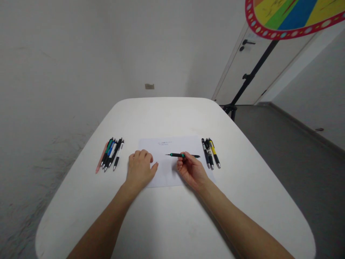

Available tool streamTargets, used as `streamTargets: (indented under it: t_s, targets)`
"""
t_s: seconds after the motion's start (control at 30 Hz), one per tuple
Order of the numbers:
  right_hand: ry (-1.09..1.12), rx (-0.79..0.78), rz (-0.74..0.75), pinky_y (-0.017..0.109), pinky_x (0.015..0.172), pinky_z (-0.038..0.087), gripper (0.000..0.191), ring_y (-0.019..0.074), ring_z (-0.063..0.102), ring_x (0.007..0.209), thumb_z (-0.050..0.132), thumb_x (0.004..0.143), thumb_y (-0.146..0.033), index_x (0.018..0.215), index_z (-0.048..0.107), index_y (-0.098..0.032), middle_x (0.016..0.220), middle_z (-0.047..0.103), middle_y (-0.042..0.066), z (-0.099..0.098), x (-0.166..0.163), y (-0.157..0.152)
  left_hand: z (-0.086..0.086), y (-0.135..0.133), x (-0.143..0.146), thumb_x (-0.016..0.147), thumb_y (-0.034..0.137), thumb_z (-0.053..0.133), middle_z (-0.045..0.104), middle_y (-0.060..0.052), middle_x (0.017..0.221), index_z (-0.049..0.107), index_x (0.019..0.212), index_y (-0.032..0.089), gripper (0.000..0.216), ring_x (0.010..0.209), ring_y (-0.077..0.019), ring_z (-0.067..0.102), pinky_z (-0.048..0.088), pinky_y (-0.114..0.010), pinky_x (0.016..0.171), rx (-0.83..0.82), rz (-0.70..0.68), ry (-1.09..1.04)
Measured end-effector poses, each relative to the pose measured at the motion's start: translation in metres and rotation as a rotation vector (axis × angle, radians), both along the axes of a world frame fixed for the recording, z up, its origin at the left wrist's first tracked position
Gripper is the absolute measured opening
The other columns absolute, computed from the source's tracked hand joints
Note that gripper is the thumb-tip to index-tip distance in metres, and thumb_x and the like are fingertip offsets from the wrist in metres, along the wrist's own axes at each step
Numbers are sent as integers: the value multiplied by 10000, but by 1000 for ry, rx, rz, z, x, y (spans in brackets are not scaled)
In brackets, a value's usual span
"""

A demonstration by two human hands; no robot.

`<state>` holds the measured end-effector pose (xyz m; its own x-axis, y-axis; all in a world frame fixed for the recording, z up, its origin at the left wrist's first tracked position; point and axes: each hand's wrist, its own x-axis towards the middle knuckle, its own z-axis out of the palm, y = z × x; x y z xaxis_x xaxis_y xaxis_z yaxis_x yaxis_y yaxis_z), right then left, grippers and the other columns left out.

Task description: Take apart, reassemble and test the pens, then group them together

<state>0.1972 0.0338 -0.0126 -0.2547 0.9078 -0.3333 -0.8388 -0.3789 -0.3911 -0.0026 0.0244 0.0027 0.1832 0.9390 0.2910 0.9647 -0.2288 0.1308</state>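
Head: right fingers (179,165) pinched around black-green pen (175,155).

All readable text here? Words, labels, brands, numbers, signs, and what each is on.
None readable.
Paper: small lines of writing near the top edge, too small and blurred.
Wheel: dark strokes on coloured segments, illegible.
Pen in right hand, left-side pens, right-side pens: any print too small.
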Motion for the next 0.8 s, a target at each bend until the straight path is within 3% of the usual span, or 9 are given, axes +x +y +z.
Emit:
streamTargets:
  t_s: [0.4, 0.5, 0.63, 0.8]
  targets:
    - [-13, -6, -25, 171, 526, 525, 157, 77, 599, 550, 801, 691, -134, 711, 650, -167, 650, 669, -21, 4, -2, -1, -1, 0, 6, 889, 175, 581, 657, -105, 937, 642, 846, 179, 75, 954, -279, 552, 381, -449, 874, -12, -125, 59]
    - [-40, 20, -26, 168, 521, 519, 176, 75, 593, 548, 818, 676, -152, 714, 647, -166, 653, 666, -22, 4, -1, -1, -2, 0, 9, 907, 165, 535, 651, -82, 867, 609, 830, 183, 109, 877, -245, 563, 418, -400, 809, -11, -128, -114]
    - [-103, 69, -31, 159, 531, 514, 229, 70, 591, 561, 850, 644, -193, 707, 630, -174, 653, 649, -36, 5, -2, -3, 4, -1, 11, 910, 184, 472, 627, -29, 787, 566, 807, 202, 141, 762, -186, 585, 464, -322, 707, 1, -124, -546]
    - [-157, 90, -63, 158, 517, 510, 237, 75, 589, 555, 855, 637, -207, 708, 631, -177, 637, 644, -31, 8, -4, -5, 10, -3, 12, 859, 272, 544, 654, -10, 754, 598, 822, 203, 95, 721, -163, 614, 486, -280, 651, 22, -134, -878]
